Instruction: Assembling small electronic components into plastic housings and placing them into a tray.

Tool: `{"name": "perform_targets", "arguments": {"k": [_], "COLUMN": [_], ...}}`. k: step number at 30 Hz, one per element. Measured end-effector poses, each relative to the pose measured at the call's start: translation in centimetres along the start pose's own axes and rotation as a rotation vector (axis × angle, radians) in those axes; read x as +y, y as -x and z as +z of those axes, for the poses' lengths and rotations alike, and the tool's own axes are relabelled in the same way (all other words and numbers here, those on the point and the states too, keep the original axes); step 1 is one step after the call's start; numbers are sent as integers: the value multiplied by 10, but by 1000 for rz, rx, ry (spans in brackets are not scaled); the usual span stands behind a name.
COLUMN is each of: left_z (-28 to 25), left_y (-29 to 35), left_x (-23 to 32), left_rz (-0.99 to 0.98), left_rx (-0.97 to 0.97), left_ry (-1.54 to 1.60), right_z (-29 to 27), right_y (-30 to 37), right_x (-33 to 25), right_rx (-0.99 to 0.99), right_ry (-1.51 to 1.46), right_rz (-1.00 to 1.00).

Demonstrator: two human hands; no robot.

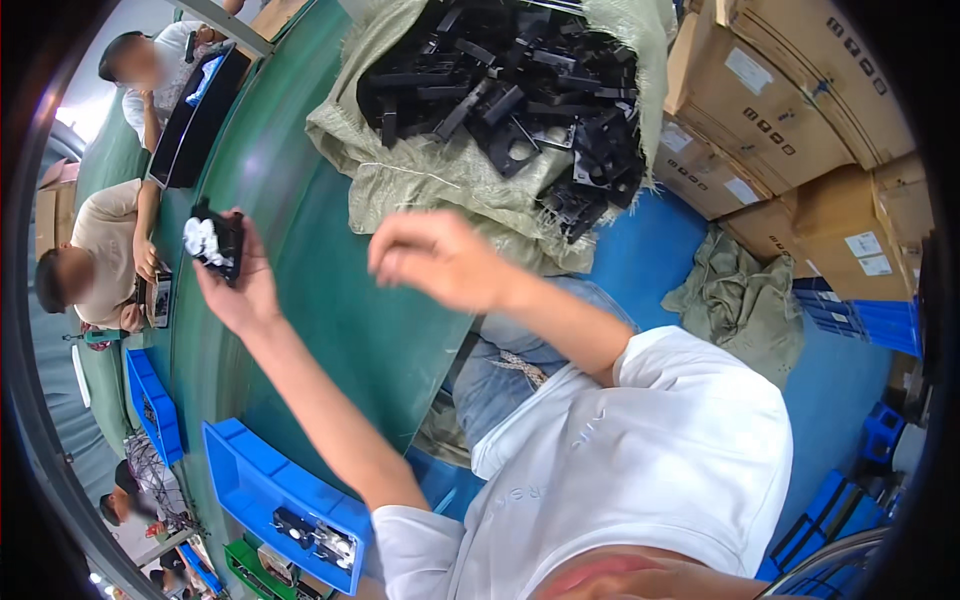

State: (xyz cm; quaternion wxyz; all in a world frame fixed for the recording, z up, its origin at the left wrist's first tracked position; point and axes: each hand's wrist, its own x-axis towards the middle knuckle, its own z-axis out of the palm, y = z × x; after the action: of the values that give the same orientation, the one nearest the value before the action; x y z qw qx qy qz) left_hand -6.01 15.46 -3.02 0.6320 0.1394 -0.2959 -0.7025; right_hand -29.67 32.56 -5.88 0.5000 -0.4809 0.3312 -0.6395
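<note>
And here's the black part (222,245), up in the left hand (250,298) over the left side of the green worktop (310,235)! Its long axis looks to run near to far, the far end leaning a touch left, and its white-patched face turns left, away from the palm. The left fingers are closed on it, thumb along the near edge, the others around the right side; that forearm stretches out far and left from the body.

Over to the right hand (445,262): nothing seen in its grasp, fingers loosely bent and parted, pointing left, knuckles up, a little blurred. Its forearm angles in from the right, just on the near side of the sack (400,205) heaped with black pieces (500,80). Near left, a blue bin (240,470) holds a few more parts (315,535).
</note>
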Motion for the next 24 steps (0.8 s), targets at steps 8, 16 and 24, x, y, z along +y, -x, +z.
{"name": "perform_targets", "arguments": {"k": [8,16,24], "left_z": [105,112,87], "left_y": [107,135,134], "left_x": [-110,-169,-155], "left_rz": [-235,-183,-49], "left_rx": [-359,-322,-295], "left_ry": [511,445,329], "right_z": [-143,-194,-171], "right_y": [49,70,70], "right_x": [-42,-9,-60], "right_rx": [678,708,805], "right_ry": [1124,1618,1077], "right_rz": [-251,-50,34]}}
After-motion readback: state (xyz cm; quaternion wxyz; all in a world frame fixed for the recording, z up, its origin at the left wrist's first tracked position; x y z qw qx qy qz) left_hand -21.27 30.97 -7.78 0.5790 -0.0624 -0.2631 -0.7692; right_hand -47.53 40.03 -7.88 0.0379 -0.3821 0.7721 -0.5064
